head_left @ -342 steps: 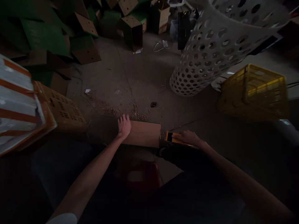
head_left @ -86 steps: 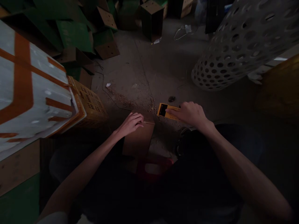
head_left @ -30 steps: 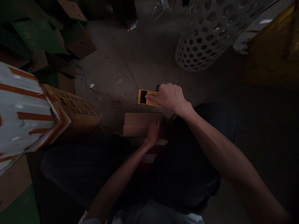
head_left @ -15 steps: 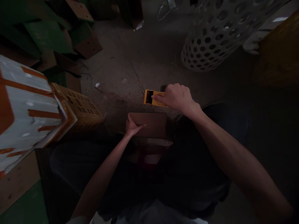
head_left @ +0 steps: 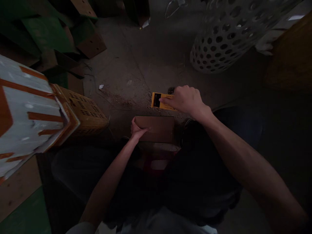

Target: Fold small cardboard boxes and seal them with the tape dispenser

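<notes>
A brown cardboard piece (head_left: 158, 128) lies on the concrete floor between my knees. My left hand (head_left: 136, 129) grips its left edge, thumb on top and fingers curled round it. Just beyond the cardboard, my right hand (head_left: 186, 100) is closed on a flat yellow tool (head_left: 158, 100) with a dark window at its left end, held low over the floor. A red stool (head_left: 156, 164) shows dimly beneath me.
A yellow perforated crate (head_left: 83, 113) under a white and orange box (head_left: 26, 110) stands at my left. Green and brown cartons (head_left: 53, 35) are heaped at the back left. A white holed basket (head_left: 226, 35) leans at the back right.
Over the last second my left hand has slid from the cardboard's right end to its left edge. The right hand and the yellow tool have barely shifted.
</notes>
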The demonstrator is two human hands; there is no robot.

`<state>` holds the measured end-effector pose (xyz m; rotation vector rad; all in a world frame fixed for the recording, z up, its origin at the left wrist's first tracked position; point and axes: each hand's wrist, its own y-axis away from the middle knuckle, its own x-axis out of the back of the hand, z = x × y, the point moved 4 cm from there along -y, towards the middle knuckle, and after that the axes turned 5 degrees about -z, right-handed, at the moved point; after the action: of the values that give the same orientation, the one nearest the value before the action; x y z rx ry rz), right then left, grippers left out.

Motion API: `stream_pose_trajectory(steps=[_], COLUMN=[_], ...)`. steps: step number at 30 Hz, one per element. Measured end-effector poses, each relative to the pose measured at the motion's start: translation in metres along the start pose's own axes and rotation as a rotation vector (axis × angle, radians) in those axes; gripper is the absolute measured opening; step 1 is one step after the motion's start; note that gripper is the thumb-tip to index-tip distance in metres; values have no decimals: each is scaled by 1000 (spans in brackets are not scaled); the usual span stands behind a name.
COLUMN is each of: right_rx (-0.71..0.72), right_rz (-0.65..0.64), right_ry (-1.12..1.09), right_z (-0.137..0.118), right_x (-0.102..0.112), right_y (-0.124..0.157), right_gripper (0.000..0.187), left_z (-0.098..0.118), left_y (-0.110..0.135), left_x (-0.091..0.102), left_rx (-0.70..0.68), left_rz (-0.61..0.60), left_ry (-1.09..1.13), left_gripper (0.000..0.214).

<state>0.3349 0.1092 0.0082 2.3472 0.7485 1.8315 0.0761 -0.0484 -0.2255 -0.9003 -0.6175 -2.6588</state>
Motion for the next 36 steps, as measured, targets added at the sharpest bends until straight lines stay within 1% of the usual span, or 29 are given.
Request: stream_pose_trajectory(steps=[3,7,9,12,15,19,23,26,32,36], right_rx=[2,4,1,-4,-12,-15,-9,-6,-6,2], right_rz=[17,-1,-10,-13,-10,-16,-21,-22,-13,-7], right_ry=[12,24,34,44,46,49,45,40,51,54], right_z=[-1,-3,-3,-4,-3,-4,-4,-5,-4,-3], right_x=[-2,-4,-3,-2,-1,0,0,1,0,-1], right_y=[-1,-2,-2,-2,-2,-2,-1,0,-1,-2], right_gripper=[82,79,77,77,76,74,76,76,77,78], left_z=[-2,7,12,18,19,15,10,4,2,5], left_y=[-1,1,3,6,7,7,5,3,-1,-1], left_x=[1,3,5,9,12,14,17,20,27,31], left_rx=[70,131,153,147,138,141,154,161,114,154], left_rz=[47,32,24,23,5,-32,-57,-84,-127,-176], left_ry=[136,306,357,353,352,391,431,411,357,343], left_gripper=[123,120,118,114,113,112,111,112,115,116])
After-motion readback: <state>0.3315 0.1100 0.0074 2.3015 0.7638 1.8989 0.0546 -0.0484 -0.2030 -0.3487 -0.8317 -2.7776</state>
